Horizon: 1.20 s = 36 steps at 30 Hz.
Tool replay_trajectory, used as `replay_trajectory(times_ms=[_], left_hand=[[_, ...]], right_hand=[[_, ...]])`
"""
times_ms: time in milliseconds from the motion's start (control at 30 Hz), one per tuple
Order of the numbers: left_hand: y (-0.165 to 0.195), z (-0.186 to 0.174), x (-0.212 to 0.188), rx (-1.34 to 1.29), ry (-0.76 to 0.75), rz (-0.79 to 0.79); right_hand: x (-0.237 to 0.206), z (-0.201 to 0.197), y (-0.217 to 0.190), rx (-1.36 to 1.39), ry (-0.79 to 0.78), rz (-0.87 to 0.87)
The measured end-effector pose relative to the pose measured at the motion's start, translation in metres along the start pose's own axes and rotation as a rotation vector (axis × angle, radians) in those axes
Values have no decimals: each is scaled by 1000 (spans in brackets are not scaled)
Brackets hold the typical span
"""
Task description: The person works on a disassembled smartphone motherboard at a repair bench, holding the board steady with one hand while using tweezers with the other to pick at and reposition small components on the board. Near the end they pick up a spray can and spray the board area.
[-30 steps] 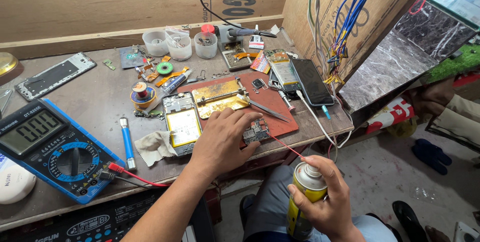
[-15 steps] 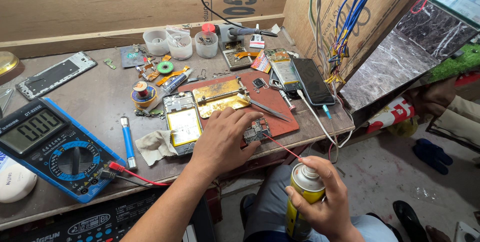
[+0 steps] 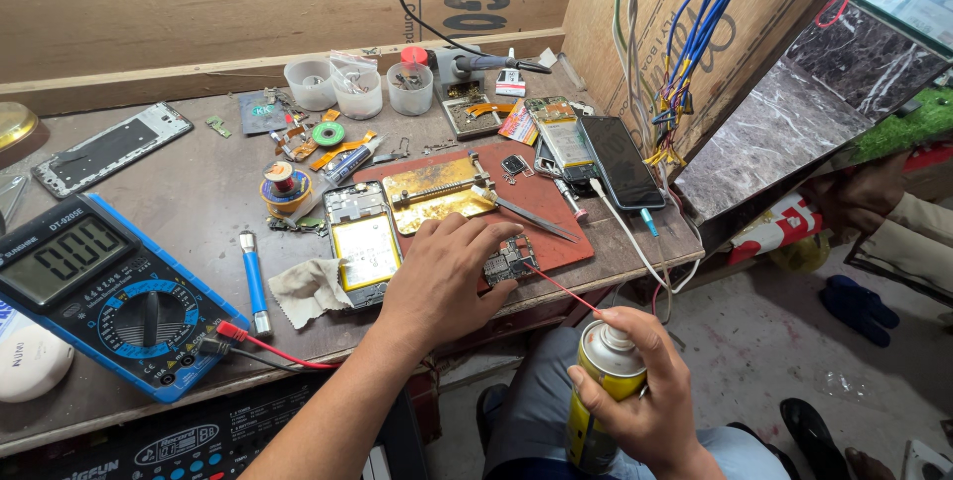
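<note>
Circuit board (image 3: 509,264) pinned under left hand (image 3: 444,276) fingertips on red mat (image 3: 556,242). Right hand (image 3: 645,391) wrapped round spray can (image 3: 599,391), thin red straw (image 3: 561,289) touching board. Opened phone (image 3: 363,242) just left of left hand.

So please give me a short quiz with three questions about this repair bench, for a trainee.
1. Which hand holds the yellow spray can?
2. True or false: the left hand presses on the small green circuit board.
3. The thin red straw points at: A) the blue multimeter B) the circuit board C) the black phone.

Key: 1 the right hand; 2 true; 3 B.
</note>
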<state>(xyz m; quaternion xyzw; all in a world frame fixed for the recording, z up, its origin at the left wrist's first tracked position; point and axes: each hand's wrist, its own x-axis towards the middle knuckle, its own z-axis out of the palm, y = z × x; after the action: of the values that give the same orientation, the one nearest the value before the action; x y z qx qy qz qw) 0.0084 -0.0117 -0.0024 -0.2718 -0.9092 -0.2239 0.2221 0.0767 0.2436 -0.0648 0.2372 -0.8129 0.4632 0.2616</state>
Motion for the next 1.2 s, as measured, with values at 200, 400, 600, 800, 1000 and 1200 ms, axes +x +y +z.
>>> replay_trajectory(times_ms=[200, 400, 600, 800, 1000, 1200], left_hand=[[1, -1, 0, 1, 7, 6], [0, 0, 1, 3, -15, -6], [0, 1, 0, 7, 18, 17], [0, 1, 0, 8, -8, -4], [0, 1, -1, -4, 14, 3], [0, 1, 0, 9, 0, 5]], right_hand=[[0, 3, -2, 13, -23, -6], [1, 2, 0, -1, -18, 13], [0, 4, -1, 27, -26, 9], [0, 2, 0, 6, -22, 30], [0, 3, -1, 7, -29, 27], [0, 2, -1, 38, -31, 13]])
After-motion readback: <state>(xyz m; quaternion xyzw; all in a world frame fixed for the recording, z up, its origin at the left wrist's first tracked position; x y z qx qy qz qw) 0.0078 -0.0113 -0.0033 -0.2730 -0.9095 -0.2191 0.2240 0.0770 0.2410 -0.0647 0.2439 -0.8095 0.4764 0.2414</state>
